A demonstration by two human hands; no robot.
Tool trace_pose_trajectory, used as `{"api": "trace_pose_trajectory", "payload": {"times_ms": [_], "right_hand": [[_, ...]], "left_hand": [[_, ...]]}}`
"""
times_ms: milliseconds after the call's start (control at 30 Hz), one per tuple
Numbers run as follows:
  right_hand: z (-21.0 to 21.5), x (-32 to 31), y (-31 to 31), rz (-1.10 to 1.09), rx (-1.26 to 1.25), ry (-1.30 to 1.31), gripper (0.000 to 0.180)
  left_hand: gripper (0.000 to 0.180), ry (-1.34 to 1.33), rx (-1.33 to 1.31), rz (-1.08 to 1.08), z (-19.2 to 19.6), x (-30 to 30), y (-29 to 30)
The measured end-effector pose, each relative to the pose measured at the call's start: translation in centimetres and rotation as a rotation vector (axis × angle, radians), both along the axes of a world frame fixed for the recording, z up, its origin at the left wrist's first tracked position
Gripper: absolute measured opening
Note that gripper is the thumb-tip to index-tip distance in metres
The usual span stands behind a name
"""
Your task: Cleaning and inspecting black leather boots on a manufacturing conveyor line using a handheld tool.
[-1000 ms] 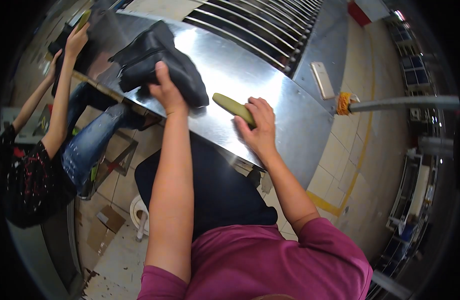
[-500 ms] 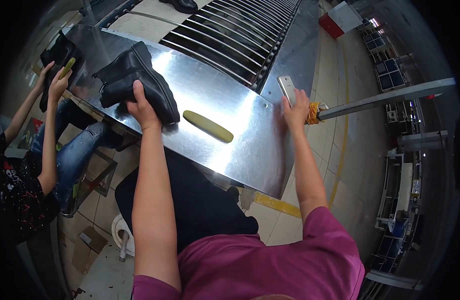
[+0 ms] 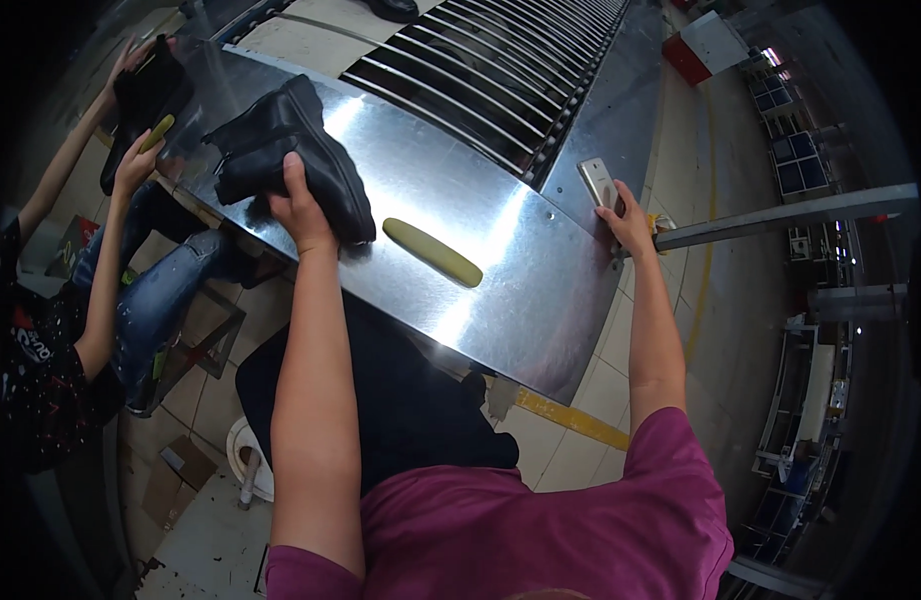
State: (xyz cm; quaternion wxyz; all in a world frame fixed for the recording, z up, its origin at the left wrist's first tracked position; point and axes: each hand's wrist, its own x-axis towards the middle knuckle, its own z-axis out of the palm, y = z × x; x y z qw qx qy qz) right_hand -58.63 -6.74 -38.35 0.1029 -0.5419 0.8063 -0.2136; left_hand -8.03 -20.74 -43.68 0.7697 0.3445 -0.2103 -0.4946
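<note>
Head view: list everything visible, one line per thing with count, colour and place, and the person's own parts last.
steel table: one, silver, across the middle.
black boots: a pair, black, on the table's left part.
yellow-green stick: one, lying on the table between the hands.
phone: one, pale, at the table's far right edge.
roller conveyor: one, grey bars, behind the table.
co-worker: one, dark top and jeans, seated at left, holding another black boot and a small yellow-green stick.
red-and-white box: one, top right.
left hand: on the black boots, gripping them.
right hand: at the phone, fingers touching it.
</note>
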Motion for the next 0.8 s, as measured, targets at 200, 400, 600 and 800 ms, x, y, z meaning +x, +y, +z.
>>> {"api": "trace_pose_trajectory", "payload": {"times_ms": [200,400,600,800], "right_hand": [[-0.2,-1.3,0.6,0.041,-0.046,-0.084,0.078],[1.5,0.0,-0.4,0.033,0.009,-0.248,0.081],[2.4,-1.2,-1.6,0.128,0.151,0.023,0.085],[1.8,-2.2,-1.9,0.156,0.142,0.085,0.083]], "left_hand": [[0.061,-0.005,-0.011,0.018,0.4,-0.7,0.1],[0.062,-0.027,0.019,0.019,0.5,-0.2,0.2],[0.057,0.012,0.080,-0.020,1.5,-0.3,1.0],[0.057,0.002,0.070,-0.024,1.5,-0.3,0.6]]}}
